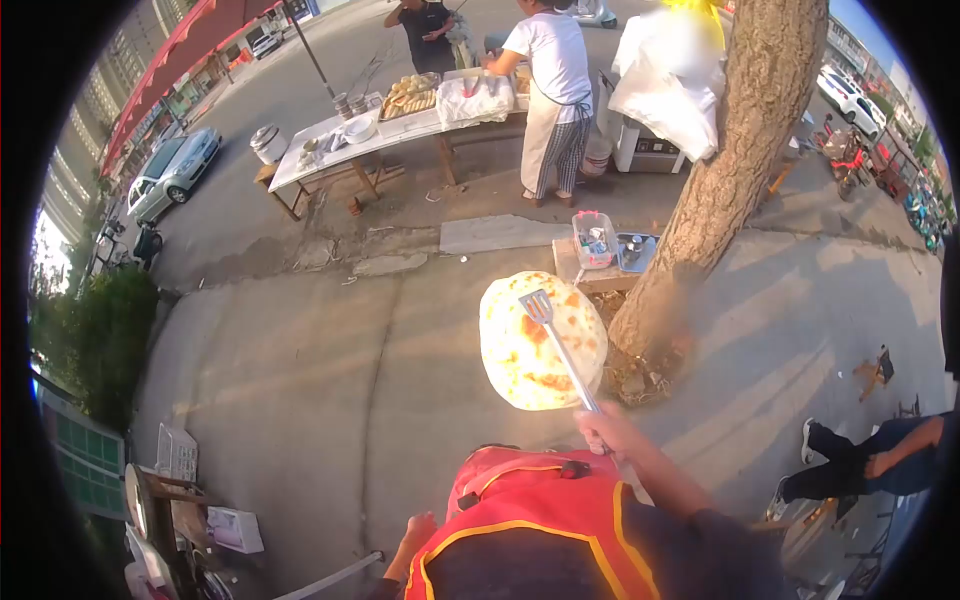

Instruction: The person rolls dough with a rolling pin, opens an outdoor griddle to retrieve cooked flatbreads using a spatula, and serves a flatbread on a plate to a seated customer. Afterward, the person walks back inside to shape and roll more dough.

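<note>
A large round flatbread (pixel 510 345) with browned patches is held up in front of me, with a slotted metal spatula (pixel 562 355) lying across it. My right hand (pixel 603 430) is wrapped round the spatula's handle, just below the bread's lower edge. Down by the left side of my red apron (pixel 540 510) is my left hand (pixel 420 527), small in view with its fingers not clearly seen. Close to it, a grey metal rod (pixel 340 578) runs along the lower edge; contact with the hand cannot be made out.
A long table (pixel 335 160) with breads and bowls stands ahead, two people behind and beside it. A tree trunk (pixel 735 140) leans at the right, near a clear box (pixel 594 238) and blue tray (pixel 636 252). A seated person (pixel 880 460) is at far right.
</note>
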A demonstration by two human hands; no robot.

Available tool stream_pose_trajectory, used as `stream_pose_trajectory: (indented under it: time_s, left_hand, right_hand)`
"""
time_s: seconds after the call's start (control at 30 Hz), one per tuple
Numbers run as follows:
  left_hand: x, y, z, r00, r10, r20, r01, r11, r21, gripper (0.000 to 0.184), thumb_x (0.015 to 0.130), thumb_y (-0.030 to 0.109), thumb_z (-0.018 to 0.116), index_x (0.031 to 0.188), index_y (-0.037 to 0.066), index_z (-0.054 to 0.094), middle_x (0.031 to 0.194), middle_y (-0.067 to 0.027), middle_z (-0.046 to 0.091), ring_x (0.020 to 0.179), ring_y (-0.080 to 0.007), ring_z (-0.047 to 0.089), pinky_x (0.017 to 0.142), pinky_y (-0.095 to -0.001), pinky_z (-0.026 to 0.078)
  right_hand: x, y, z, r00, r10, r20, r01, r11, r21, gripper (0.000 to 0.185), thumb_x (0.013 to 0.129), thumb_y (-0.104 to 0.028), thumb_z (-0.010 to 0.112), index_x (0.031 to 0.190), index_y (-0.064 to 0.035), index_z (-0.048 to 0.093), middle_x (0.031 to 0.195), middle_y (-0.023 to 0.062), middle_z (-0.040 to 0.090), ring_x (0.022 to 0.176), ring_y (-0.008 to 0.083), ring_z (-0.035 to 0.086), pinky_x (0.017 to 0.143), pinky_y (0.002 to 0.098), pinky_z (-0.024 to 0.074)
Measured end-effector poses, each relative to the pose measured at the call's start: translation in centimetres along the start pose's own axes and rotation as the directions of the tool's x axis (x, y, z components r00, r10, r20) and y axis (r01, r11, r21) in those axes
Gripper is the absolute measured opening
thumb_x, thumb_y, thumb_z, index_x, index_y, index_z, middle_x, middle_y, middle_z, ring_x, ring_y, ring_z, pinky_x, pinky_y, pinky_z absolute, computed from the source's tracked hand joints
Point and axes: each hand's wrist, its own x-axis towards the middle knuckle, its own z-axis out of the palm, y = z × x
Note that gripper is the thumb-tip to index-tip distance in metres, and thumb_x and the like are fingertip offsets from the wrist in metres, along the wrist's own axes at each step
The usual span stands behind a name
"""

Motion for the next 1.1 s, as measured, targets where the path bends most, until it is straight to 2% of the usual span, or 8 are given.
stream_pose_trajectory:
  time_s: [0.07, 0.13, 0.27, 0.33, 0.4, 0.53, 0.73, 1.1]
  left_hand:
    - [-1.8, 0.4, -0.9, 0.752, -0.378, 0.54, 0.538, -0.12, -0.834, 0.01, 0.08, 0.024, 0.06, 0.085, 0.018, 0.067, 0.113, -0.0058, 0.057, 0.092, -0.0184, 0.062, 0.072, -0.034, 0.052]
    - [-0.3, -1.0, -2.6, 0.643, -0.33, 0.691, 0.516, -0.48, -0.709, 0.01, 0.08, 0.024, 0.061, 0.084, 0.017, 0.067, 0.109, -0.0055, 0.058, 0.088, -0.0185, 0.062, 0.07, -0.0338, 0.052]
    - [7.9, -11.9, -7.3, 0.711, -0.341, 0.615, 0.558, -0.259, -0.788, 0.011, 0.081, 0.025, 0.061, 0.081, 0.016, 0.066, 0.101, -0.0048, 0.06, 0.08, -0.0187, 0.061, 0.066, -0.0334, 0.051]
    - [14.5, -22.3, -11.9, 0.959, -0.202, 0.197, 0.271, 0.852, -0.447, 0.012, 0.081, 0.025, 0.061, 0.08, 0.015, 0.066, 0.097, -0.0044, 0.061, 0.076, -0.0188, 0.061, 0.064, -0.0333, 0.05]
    - [20.7, -32.0, -23.2, 0.99, -0.141, 0.017, 0.141, 0.99, -0.001, 0.013, 0.081, 0.025, 0.061, 0.079, 0.014, 0.066, 0.094, -0.0041, 0.062, 0.072, -0.0189, 0.061, 0.062, -0.0331, 0.05]
    - [29.1, -43.2, -46.0, 0.655, -0.755, 0.027, -0.305, -0.297, -0.905, 0.027, 0.091, 0.027, 0.054, 0.095, 0.002, 0.062, 0.073, 0.0036, 0.053, 0.066, -0.0058, 0.046, 0.059, -0.0233, 0.04]
    - [40.1, -50.8, -57.3, 0.628, -0.737, -0.248, -0.476, -0.112, -0.873, 0.032, 0.093, 0.028, 0.056, 0.107, 0.0, 0.061, 0.085, 0.0033, 0.057, 0.073, -0.0051, 0.049, 0.065, -0.0208, 0.042]
    - [56.9, -59.2, -39.7, 0.678, -0.405, 0.613, 0.323, -0.585, -0.744, 0.021, 0.09, 0.024, 0.053, 0.094, 0.005, 0.061, 0.079, -0.0025, 0.06, 0.069, -0.0151, 0.057, 0.058, -0.0289, 0.045]
  right_hand:
    - [6.2, -4.6, 1.1, 0.997, 0.022, 0.08, -0.024, 0.999, 0.024, 0.014, 0.088, -0.016, 0.057, 0.084, -0.0073, 0.048, 0.058, -0.0026, 0.042, 0.04, 0.0048, 0.035, 0.035, 0.0225, 0.0268]
    - [12.4, -8.2, 2.2, 0.994, 0.051, 0.092, -0.054, 0.998, 0.029, 0.013, 0.089, -0.017, 0.056, 0.084, -0.0081, 0.048, 0.058, -0.002, 0.043, 0.04, 0.0055, 0.036, 0.035, 0.0229, 0.0271]
    - [25.3, -13.4, 4.9, 0.998, -0.009, 0.059, 0.008, 1.0, 0.029, 0.012, 0.088, -0.017, 0.057, 0.085, -0.0082, 0.048, 0.059, -0.0018, 0.043, 0.04, 0.006, 0.036, 0.035, 0.0232, 0.027]
    - [30.9, -17.2, 6.8, 1.0, 0.003, 0.028, -0.004, 0.999, 0.04, 0.012, 0.088, -0.017, 0.057, 0.085, -0.0086, 0.048, 0.059, -0.0017, 0.043, 0.04, 0.006, 0.036, 0.035, 0.0232, 0.0271]
    - [34.8, -20.4, 7.9, 1.0, -0.024, -0.006, 0.024, 1.0, 0.015, 0.013, 0.088, -0.017, 0.057, 0.084, -0.0088, 0.048, 0.059, -0.0019, 0.042, 0.041, 0.0059, 0.036, 0.036, 0.0229, 0.0271]
    - [43.6, -25.8, 9.6, 0.999, -0.003, 0.044, 0.001, 0.999, 0.046, 0.014, 0.088, -0.016, 0.059, 0.082, -0.0093, 0.048, 0.058, -0.002, 0.042, 0.04, 0.0059, 0.035, 0.036, 0.0234, 0.0271]
    - [63.3, -35.0, 9.4, 0.982, -0.085, 0.171, 0.081, 0.996, 0.033, 0.015, 0.089, -0.018, 0.058, 0.084, -0.0082, 0.049, 0.06, -0.0025, 0.043, 0.043, 0.0047, 0.038, 0.037, 0.0217, 0.0296]
    - [91.6, -53.7, 11.3, 0.987, -0.116, 0.11, 0.11, 0.992, 0.064, 0.015, 0.09, -0.021, 0.059, 0.087, -0.0082, 0.051, 0.063, -0.0032, 0.044, 0.046, 0.0048, 0.038, 0.038, 0.021, 0.0295]
